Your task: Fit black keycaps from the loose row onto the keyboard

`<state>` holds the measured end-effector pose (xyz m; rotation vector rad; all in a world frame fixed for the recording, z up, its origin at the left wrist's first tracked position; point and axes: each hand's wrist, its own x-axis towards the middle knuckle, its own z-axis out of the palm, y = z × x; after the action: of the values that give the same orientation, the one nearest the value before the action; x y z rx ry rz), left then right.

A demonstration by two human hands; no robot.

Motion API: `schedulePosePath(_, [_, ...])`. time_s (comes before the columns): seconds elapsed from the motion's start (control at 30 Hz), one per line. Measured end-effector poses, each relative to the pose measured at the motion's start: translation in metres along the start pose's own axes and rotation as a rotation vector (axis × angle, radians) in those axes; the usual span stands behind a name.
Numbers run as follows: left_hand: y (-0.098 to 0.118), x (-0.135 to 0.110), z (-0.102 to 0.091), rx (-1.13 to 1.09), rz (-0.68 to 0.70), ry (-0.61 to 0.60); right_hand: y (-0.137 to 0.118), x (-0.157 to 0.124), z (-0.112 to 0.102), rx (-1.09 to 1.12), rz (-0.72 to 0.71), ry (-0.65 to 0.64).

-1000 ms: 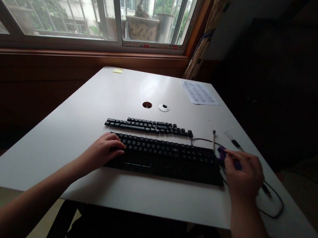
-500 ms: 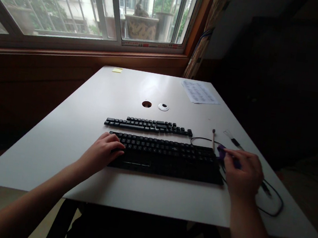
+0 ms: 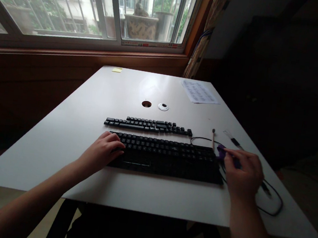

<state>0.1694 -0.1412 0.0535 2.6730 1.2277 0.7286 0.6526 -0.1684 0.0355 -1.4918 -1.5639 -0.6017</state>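
A black keyboard [image 3: 168, 162] lies on the white table; key caps fill its back rows, while its front part looks dark and bare of caps. My left hand [image 3: 106, 145] grips the keyboard's left end, thumb and fingers curled over it. Behind it are loose black key caps [image 3: 149, 126] set out in rows. At the keyboard's right end, my right hand [image 3: 243, 172] has its thumb and fingertips pinched together. It is over a small purple thing [image 3: 221, 151], partly hidden by the fingers; whether they hold it is unclear.
A thin stick with a dark tip [image 3: 213, 137] lies behind the keyboard's right end. Close by are a wire-ended tool with a black handle [image 3: 234, 141] and a looped black cable [image 3: 278, 211]. Farther back are printed papers [image 3: 199, 92], a round cover [image 3: 163, 106] and a table hole [image 3: 146, 104].
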Motion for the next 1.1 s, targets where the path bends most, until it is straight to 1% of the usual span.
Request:
schedulePosePath(0.23, [0.015,0.000,-0.002,0.096,0.009,-0.020,-0.001,0.001,-0.001,0.014,-0.039,-0.001])
schedulePosePath(0.33, [0.018,-0.001,-0.002,0.113,0.011,-0.016,0.000,0.001,0.000,0.008,-0.042,0.005])
schedulePosePath(0.5, [0.009,-0.004,0.002,0.008,-0.048,0.018,0.003,0.000,0.002,0.006,-0.058,0.025])
schedulePosePath(0.6, [0.003,-0.006,0.004,-0.037,-0.087,0.022,0.004,-0.001,0.003,0.004,-0.040,0.017])
schedulePosePath(0.87, [-0.004,-0.010,0.006,-0.162,-0.130,0.054,0.002,-0.001,0.000,0.046,-0.021,0.011])
schedulePosePath(1.1, [-0.007,-0.007,0.001,-0.259,-0.204,0.018,0.002,-0.002,-0.001,0.039,0.018,-0.015])
